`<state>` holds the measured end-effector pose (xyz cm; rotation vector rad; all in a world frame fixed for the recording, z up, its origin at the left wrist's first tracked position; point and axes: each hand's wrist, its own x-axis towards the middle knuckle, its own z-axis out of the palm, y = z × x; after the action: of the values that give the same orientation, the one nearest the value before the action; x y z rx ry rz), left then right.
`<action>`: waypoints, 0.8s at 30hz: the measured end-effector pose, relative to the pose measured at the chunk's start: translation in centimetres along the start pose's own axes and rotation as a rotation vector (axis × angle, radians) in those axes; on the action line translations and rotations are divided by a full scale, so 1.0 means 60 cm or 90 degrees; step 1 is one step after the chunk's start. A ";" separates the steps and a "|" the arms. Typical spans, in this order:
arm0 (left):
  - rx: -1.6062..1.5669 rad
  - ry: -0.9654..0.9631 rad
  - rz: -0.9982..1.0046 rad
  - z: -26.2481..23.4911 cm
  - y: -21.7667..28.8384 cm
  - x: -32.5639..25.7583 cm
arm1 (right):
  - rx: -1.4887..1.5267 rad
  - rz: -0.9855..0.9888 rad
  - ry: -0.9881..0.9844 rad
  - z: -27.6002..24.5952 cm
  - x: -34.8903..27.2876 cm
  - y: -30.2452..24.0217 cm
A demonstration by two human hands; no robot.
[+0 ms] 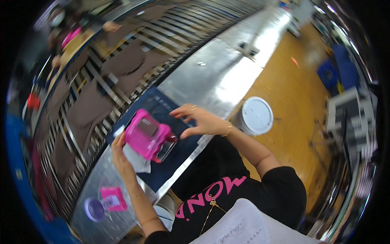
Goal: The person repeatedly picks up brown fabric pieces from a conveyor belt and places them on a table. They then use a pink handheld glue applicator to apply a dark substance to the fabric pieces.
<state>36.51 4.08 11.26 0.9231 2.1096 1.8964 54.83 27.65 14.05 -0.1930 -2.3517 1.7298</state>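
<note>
A bright pink plastic case-like thing (151,136) with a dark rectangle on its top sits over a dark blue mat (160,173). Its exact kind I cannot make out. At its lower right edge a clear, shiny part with some red shows. My left hand (121,154) grips its left side, some fingers hidden at the edge. Off its right side, my right hand (199,121) is open, thumb and fingers apart and nothing between them. A white sheet or cloth (137,159) lies partly beneath the pink thing.
Beyond the mat, a slatted conveyor (178,28) carries dark brown flat pieces (91,103). A purple round thing (94,209) and a pink piece (118,199) lie on the metal table (215,77). A lidded white bucket (257,116) stands right. Another person (67,30) is across the conveyor.
</note>
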 end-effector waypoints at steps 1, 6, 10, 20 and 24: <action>0.008 -0.004 0.012 0.004 0.004 0.000 | -0.092 -0.058 0.021 0.013 -0.005 -0.004; -0.237 -0.033 -0.073 0.011 -0.015 -0.002 | -0.106 -0.050 0.089 0.066 -0.023 0.000; -0.322 -0.066 -0.073 0.007 -0.017 -0.004 | -0.169 -0.052 0.119 0.082 -0.021 -0.006; -0.289 -0.050 -0.093 0.011 -0.006 -0.010 | -0.172 -0.073 0.123 0.074 -0.001 -0.002; -0.411 -0.057 -0.143 0.006 0.005 -0.004 | -0.134 -0.093 0.129 0.070 0.011 0.020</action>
<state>36.99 4.25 11.38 0.5804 1.3286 2.1458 53.15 24.27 11.79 -0.2127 -2.3297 1.3308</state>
